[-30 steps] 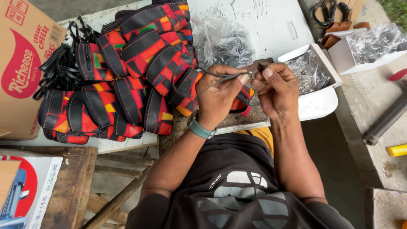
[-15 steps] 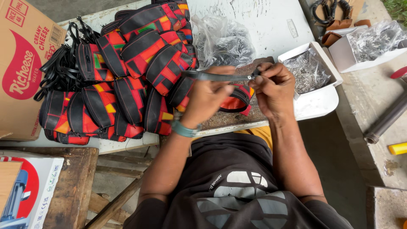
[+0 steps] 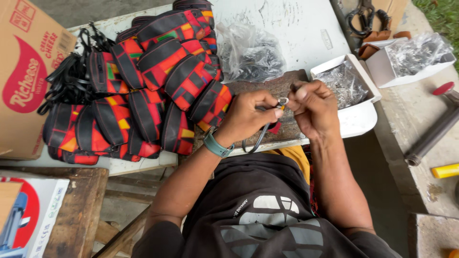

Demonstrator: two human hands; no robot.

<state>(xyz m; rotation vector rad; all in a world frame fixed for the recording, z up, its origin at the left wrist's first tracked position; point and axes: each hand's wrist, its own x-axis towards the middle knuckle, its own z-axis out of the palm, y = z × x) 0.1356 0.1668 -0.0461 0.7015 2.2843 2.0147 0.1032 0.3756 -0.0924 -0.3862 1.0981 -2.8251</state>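
Observation:
My left hand [image 3: 251, 114] pinches a thin black strap [image 3: 260, 136] whose loose end loops down toward the table edge. A small metal ring [image 3: 283, 101] sits at the strap's upper end, between both hands. My right hand [image 3: 313, 107] closes its fingertips on that ring from the right. A teal band is on my left wrist. Both hands hover over a dark work board [image 3: 267, 86], just right of a heap of red, orange and black pouches [image 3: 153, 86].
A clear bag of dark metal parts [image 3: 251, 52] lies behind the hands. A white tray of shiny fittings [image 3: 344, 83] stands to the right, another white box [image 3: 416, 57] farther right. Cardboard box [image 3: 28, 76] at left. A grey bar [image 3: 432, 136] and yellow object [image 3: 444, 170] lie right.
The strap was held stretched level between both hands; now the hands have come together lower on the ring, and the strap hangs in a loop.

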